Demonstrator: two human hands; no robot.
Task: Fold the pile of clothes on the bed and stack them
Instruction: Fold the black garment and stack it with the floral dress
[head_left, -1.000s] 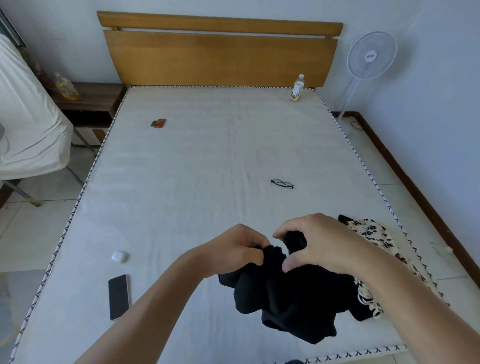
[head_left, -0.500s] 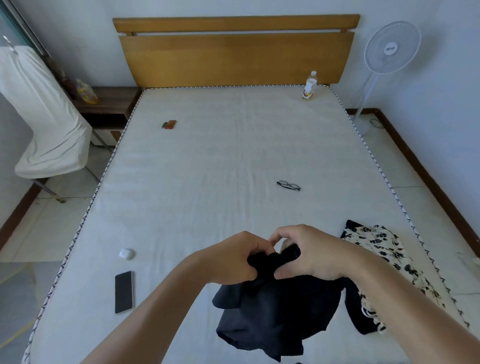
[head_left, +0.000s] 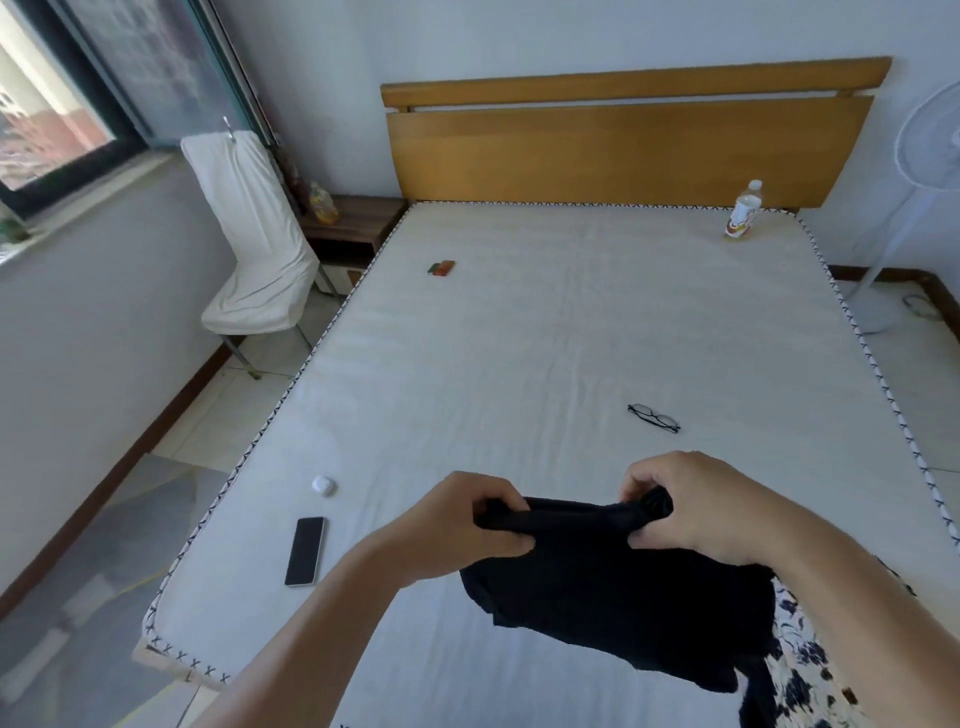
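Observation:
A black garment (head_left: 618, 592) hangs above the near part of the white bed (head_left: 519, 338). My left hand (head_left: 462, 525) grips its upper edge on the left, and my right hand (head_left: 696, 504) grips the same edge on the right, so the edge is stretched between them. The cloth below droops toward the mattress. A white garment with a black floral print (head_left: 810, 670) lies at the bed's near right, partly under the black one and behind my right forearm.
On the bed lie a black phone (head_left: 305, 551), a white earbud case (head_left: 324, 485), glasses (head_left: 653, 418), a small red-green object (head_left: 441, 267) and a bottle (head_left: 744, 210) near the headboard. A covered chair (head_left: 254, 249) stands left, a fan (head_left: 930, 156) right.
My hands have moved apart, spreading the bunched black garment's top edge wide. The view has swung left, showing the window and chair.

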